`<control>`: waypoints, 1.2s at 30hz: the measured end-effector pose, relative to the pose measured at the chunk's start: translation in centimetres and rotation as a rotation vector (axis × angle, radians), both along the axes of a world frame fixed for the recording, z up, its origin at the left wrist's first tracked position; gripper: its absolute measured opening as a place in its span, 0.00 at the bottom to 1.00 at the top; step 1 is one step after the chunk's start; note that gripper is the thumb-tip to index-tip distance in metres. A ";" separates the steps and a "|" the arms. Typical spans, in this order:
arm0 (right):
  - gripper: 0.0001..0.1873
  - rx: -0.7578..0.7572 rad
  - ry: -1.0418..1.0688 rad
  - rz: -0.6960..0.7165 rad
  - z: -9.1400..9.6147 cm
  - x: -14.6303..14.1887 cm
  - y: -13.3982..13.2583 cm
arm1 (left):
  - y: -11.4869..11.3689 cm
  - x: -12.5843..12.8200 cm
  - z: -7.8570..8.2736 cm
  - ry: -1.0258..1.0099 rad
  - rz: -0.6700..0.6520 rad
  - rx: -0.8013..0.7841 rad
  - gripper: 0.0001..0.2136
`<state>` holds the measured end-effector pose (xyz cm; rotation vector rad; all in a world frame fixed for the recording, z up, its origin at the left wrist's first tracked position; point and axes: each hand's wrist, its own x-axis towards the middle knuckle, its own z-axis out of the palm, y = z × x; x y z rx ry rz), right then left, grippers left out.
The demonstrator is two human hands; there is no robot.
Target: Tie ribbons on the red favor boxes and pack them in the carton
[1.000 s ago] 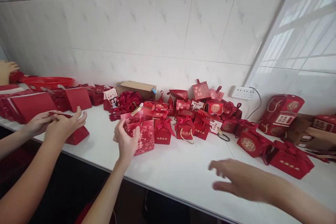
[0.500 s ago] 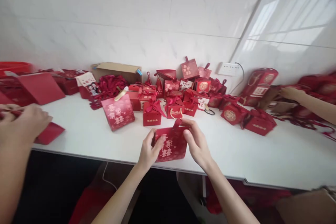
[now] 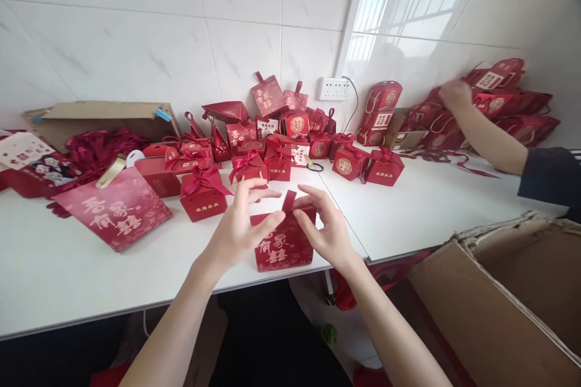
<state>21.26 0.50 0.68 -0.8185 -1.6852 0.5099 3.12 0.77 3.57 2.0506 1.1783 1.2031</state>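
- Since the earlier frame, both hands had risen around the ribbon tab [image 3: 289, 201] of the double-happiness gift box [image 3: 284, 248], and the view had swung right.
- The gift box stood upright, to the right of the gold-lettered bow-tied box [image 3: 204, 207] and nearer the wearer than it.
- The left hand [image 3: 239, 227] was curved, its thumb spread away from its fingers; the right hand [image 3: 330, 233] was cupped likewise, thumb and fingertips parted. Whether either thumb touched the ribbon tab, one could not tell.
- The step in hand appeared to be setting or straightening the ribbon tab at the gift box's top.
- The next move seemed to call for a light touch from both sides, with the gift box kept square and the ribbon tab uncreased.
- Left of the bow-tied box, a larger double-happiness gift bag [image 3: 120, 208] stood tilted; behind and left of it lay heaped crimson ribbons [image 3: 109, 148]. Far to its right was a co-worker's sleeve [image 3: 551, 178].
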 end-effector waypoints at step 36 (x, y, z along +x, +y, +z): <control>0.12 0.348 -0.106 -0.182 -1.7 -1.0 0.3 | 0.7 1.9 -2.5 -0.106 -0.050 0.411 0.19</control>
